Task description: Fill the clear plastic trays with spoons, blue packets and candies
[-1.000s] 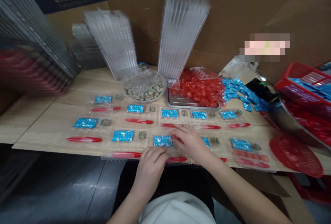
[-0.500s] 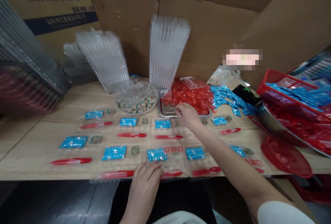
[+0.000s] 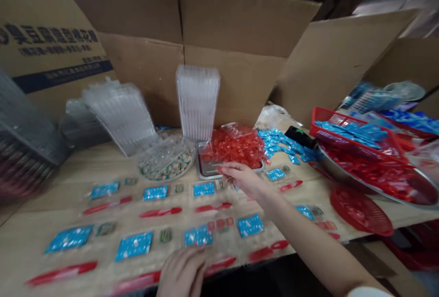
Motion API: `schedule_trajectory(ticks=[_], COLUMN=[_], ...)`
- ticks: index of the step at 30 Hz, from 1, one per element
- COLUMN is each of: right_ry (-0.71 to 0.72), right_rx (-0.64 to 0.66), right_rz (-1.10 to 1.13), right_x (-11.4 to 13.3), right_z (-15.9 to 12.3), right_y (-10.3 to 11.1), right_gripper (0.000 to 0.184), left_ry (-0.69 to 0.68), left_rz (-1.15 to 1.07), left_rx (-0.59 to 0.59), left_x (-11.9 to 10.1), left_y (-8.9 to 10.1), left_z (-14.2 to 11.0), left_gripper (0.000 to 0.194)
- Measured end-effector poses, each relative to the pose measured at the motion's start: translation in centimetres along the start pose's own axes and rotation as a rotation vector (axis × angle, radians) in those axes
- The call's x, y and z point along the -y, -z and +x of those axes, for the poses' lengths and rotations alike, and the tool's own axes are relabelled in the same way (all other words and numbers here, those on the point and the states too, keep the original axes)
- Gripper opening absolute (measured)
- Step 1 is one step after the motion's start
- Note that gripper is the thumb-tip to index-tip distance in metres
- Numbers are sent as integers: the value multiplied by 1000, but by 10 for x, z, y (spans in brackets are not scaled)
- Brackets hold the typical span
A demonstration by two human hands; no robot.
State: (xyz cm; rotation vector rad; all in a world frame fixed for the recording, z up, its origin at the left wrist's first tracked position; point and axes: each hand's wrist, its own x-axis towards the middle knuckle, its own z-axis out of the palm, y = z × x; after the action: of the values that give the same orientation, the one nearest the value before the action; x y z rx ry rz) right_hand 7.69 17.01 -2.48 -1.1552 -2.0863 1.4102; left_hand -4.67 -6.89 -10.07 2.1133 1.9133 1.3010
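Observation:
My left hand [image 3: 183,269] rests at the table's front edge with fingers loosely bent. It lies over a clear plastic tray that holds a blue packet [image 3: 199,236] and several red blocks [image 3: 220,224]. My right hand [image 3: 242,179] reaches forward to the front rim of a metal tray [image 3: 211,169] heaped with small red blocks [image 3: 236,146]. Its fingers are drawn together; what is between them is hidden and blurred. Around both hands lie rows of clear trays, each with a blue packet, a small striped piece [image 3: 165,235] and a red plastic utensil [image 3: 160,212].
A round clear dish [image 3: 166,157] of striped pieces stands left of the metal tray. Stacks of clear trays [image 3: 197,105] rise behind. Loose blue packets [image 3: 284,144], a red basket [image 3: 360,132], a metal basin [image 3: 343,164] and a red colander [image 3: 361,210] sit at right. Cardboard [image 3: 233,82] walls the back.
My right hand has gone from the front tray to the metal tray, and red blocks now lie in the front tray. My left hand stays near that tray. The view has tilted up and rightward.

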Motion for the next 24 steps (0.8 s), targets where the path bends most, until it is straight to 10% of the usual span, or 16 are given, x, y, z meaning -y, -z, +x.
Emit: schedule_trajectory(ticks=[3, 6, 13, 24], right_ry=[-153, -238, 62, 504], right_rx=[188, 230, 136, -121], right_rz=[621, 724, 306, -650], right_x=[10, 13, 14, 5], right_z=[-41, -67, -80, -102], right_y=[-17, -37, -52, -64], right_gripper=[29, 30, 26, 13], left_ry=[419, 706, 854, 758], left_rz=[-310, -745, -1012, -741], left_rx=[-42, -184, -249, -174], left_x=[-17, -27, -28, -27], left_y=[10, 6, -5, -5], left_z=[29, 61, 75, 56], left_gripper=[24, 28, 20, 17])
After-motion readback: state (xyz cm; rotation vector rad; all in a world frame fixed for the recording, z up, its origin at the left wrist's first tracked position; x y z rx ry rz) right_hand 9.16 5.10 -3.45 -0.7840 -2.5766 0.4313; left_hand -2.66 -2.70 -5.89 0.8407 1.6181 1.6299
